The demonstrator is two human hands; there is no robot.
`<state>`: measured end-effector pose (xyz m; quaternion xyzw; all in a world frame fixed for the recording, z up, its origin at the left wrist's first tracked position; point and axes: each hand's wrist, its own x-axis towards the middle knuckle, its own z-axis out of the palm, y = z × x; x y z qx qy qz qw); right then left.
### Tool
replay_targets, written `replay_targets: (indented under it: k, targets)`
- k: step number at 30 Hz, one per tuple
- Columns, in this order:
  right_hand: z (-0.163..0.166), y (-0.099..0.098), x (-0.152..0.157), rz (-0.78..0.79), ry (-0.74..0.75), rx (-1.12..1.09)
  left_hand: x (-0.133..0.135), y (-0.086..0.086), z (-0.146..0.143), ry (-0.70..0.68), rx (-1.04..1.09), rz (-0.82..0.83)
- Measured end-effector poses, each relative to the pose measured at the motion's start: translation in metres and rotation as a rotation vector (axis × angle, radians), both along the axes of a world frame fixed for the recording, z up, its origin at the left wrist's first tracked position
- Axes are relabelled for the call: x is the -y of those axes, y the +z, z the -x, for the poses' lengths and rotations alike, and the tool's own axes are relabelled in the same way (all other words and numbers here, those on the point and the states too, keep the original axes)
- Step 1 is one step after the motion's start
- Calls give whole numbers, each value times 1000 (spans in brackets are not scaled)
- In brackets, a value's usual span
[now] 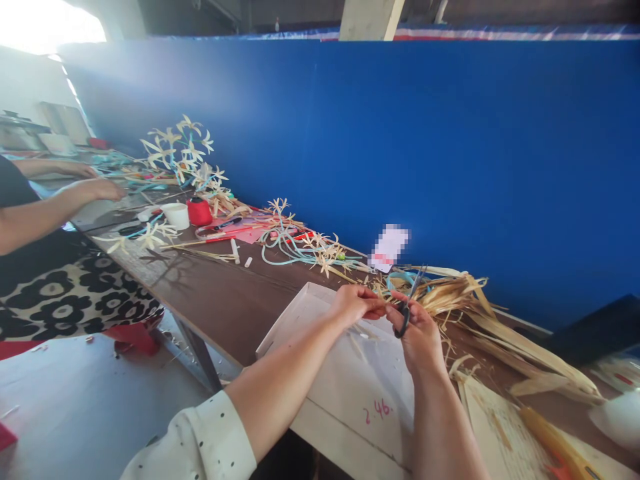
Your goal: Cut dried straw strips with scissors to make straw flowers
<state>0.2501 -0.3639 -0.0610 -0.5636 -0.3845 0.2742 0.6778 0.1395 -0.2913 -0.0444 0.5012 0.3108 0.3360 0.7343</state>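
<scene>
While the right hand (421, 333) grips scissors (407, 311), blades toward the frame's top, the left hand (356, 303) pinches something too small to tell; dried husks (455, 295) lie just rightward.

Behind the table (235, 287), a broad blue partition (425, 147) with a pale pillar (369, 21) showing above its top edge; at the far left, a lidded pot (17, 137) near a white container (59, 145). On the tabletop, a white cup (176, 217) just beside a dark-topped red spool (200, 213). At the left edge, a co-worker (43, 217) in black, with black-and-cream flower-patterned fabric (75, 297) below.
</scene>
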Motion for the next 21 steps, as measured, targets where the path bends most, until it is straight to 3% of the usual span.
replay_targets:
  k: [6, 10, 17, 21]
  targets:
    - [1, 1, 2, 29, -14, -51, -3, -1, 0, 8, -48, -41]
    - [1, 0, 2, 71, 11, -71, -13, 2, 3, 189, -32, -31]
    - [17, 2, 4, 287, 329, 27, -31, 3, 8, 416, 162, 12]
    - [22, 1, 3, 331, 380, 134, -31, 4, 9, 459, 185, 13]
